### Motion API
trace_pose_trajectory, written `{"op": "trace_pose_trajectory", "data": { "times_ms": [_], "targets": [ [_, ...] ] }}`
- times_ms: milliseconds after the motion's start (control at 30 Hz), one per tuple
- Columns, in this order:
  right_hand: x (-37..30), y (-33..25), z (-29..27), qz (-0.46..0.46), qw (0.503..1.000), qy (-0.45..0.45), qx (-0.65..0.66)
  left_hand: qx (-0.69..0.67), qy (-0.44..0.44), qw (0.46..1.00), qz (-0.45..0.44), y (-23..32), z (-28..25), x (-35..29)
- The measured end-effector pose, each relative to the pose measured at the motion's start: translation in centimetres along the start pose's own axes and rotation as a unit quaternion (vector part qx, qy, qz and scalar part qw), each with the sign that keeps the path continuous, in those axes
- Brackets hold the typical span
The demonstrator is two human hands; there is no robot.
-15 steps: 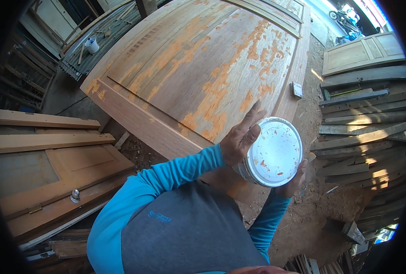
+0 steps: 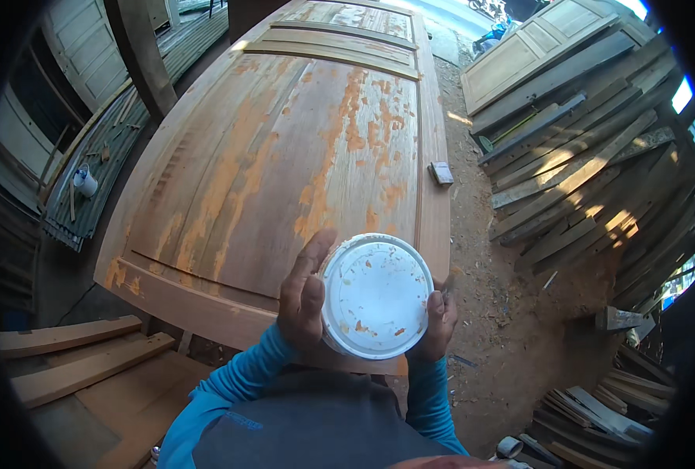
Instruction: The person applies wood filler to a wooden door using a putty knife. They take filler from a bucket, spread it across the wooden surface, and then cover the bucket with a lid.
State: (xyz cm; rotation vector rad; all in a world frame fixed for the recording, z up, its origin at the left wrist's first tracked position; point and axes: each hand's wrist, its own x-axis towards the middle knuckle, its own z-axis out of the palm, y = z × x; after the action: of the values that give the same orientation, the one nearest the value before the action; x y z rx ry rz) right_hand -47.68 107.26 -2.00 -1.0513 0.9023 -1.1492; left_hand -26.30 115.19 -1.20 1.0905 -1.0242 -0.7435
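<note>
A round tub (image 2: 376,293) with a white lid, spotted with orange filler, is held between my two hands, lid up. My left hand (image 2: 304,297) grips its left side, thumb by the rim and fingers pointing forward. On the opposite side my right hand (image 2: 439,320) is closed around the wall, its fingers partly hidden. A small blurred tan piece sticks out past the right fingers; I cannot tell what it is. Beneath and beyond the tub lies a large wooden panelled door (image 2: 277,156), smeared with orange filler in patches and streaks.
On the door's right edge sits a small box-like block (image 2: 441,173). Stacked planks (image 2: 574,168) and a leaning pale door (image 2: 535,47) line the right. At left are a white bucket (image 2: 85,181) on corrugated sheets (image 2: 116,148) and other wooden panels (image 2: 89,367).
The view has turned to the right. My hands still hold the tub, which now sits lower and nearer the middle in front of my body.
</note>
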Motion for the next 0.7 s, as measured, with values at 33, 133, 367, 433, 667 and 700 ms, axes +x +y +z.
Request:
{"op": "trace_pose_trajectory", "data": {
  "times_ms": [33,133,367,433,667,700],
  "targets": [
    [-0.5,-0.1,1.5,-0.003,1.000,0.001,0.006,-0.033,0.018,0.999,0.004,0.8,-0.9,0.0],
    [-2.0,2.0,5.4,-0.023,1.000,-0.004,0.001,-0.065,0.074,0.995,0.004,2.1,-5.0,-0.1],
    [-3.7,3.4,14.0,0.010,0.997,-0.046,-0.054,-0.050,0.098,0.994,-0.021,2.8,-14.9,0.1],
    [-4.2,4.0,16.3,0.010,0.996,-0.057,-0.064,-0.055,0.128,0.990,-0.004,3.1,-16.7,0.2],
    [-3.5,6.7,19.7,-0.115,0.960,-0.051,-0.252,0.056,0.098,0.993,-0.037,1.8,-24.0,-1.7],
    [-3.8,6.1,19.6,-0.143,0.945,-0.028,-0.293,0.187,0.115,0.975,0.021,2.7,-23.7,-1.5]
  ]
}}
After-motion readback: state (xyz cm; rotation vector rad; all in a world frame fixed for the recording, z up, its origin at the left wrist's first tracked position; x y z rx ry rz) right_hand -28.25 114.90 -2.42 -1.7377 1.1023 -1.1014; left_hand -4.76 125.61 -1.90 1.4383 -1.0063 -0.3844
